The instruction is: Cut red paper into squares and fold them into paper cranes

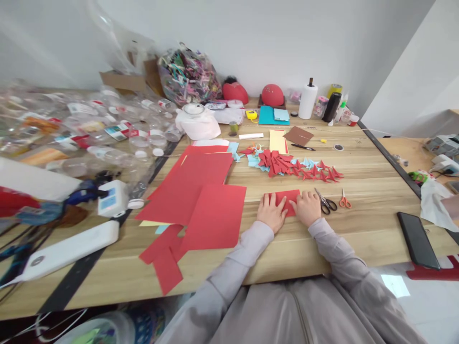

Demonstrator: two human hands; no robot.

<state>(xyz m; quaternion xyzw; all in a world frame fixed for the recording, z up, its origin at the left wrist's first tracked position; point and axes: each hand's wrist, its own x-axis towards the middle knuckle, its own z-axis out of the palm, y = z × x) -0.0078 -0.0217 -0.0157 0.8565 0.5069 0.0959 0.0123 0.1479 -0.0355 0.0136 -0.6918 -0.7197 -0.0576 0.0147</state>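
A red sheet of paper [292,197], seemingly folded, lies flat on the table between my hands. My left hand [271,213] rests on its left part, the fingers spread and laid flat. At the right end, my right hand [307,208] has its fingers bent close together on the paper and its thumb pointing inward. Black-handled scissors [328,204] lie just beside my right hand, with small orange scissors [344,199] farther right. Beyond the hands is a pile of folded red paper pieces [274,162], mixed with light blue ones. The paper under my palms is hidden.
Large red sheets [218,215] and red strips [168,267] lie to the left. Plastic bottles [118,119] crowd the far left, near a white power strip [71,248]. A black phone [418,240] lies right. A pen [303,147] and brown paper [299,135] are farther back.
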